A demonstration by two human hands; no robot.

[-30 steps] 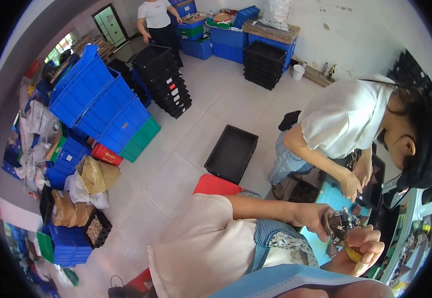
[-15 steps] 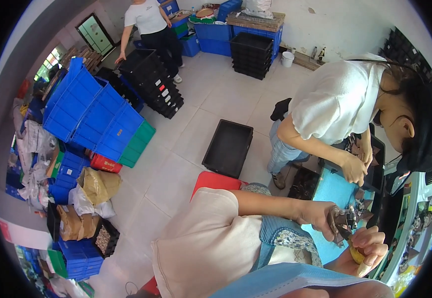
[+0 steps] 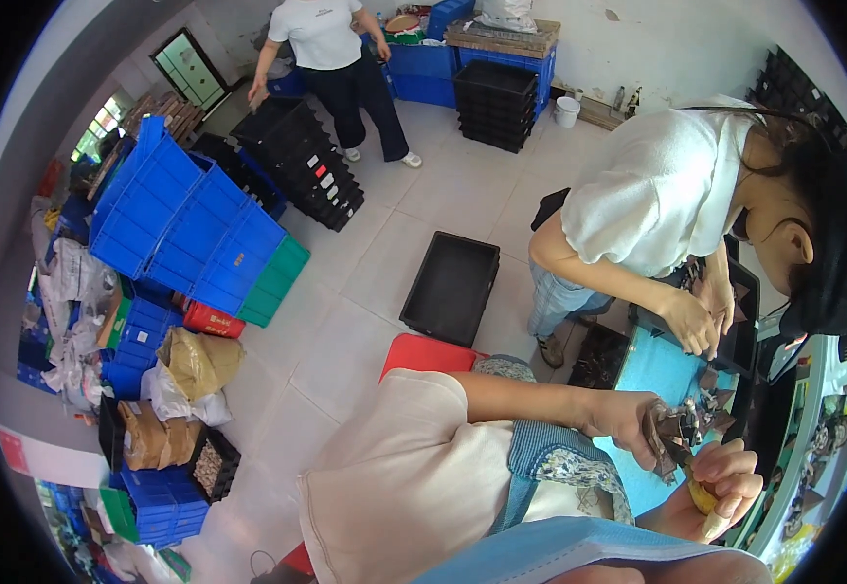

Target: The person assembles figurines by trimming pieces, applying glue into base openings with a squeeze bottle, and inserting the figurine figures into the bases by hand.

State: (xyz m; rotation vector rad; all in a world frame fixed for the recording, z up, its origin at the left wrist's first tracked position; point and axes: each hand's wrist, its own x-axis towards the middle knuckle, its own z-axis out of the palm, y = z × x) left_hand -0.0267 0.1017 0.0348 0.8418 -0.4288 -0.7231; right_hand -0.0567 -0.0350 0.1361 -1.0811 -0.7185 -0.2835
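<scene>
- Standing person [image 3: 321,37] at the back has stepped rightward beside the black crate stack [image 3: 311,165].
- Left hand [image 3: 628,426] grips a dark brownish piece [image 3: 653,440] above the blue worktop [image 3: 652,368]; right hand [image 3: 727,479] is curled around a yellow-handled tool [image 3: 702,498], its dark end at the piece.
- Red and white labels mark the crate stack, too small to read; pale characters show on a red package [image 3: 211,319].
- Pale tiled floor [image 3: 345,346] bears a black tray [image 3: 450,288].

The left hand [image 3: 625,424] holds a brown bent piece [image 3: 653,438]; near it, I see the right hand [image 3: 727,485] gripping a yellow-handled tool [image 3: 702,497], above a light-blue table [image 3: 650,366].
</scene>
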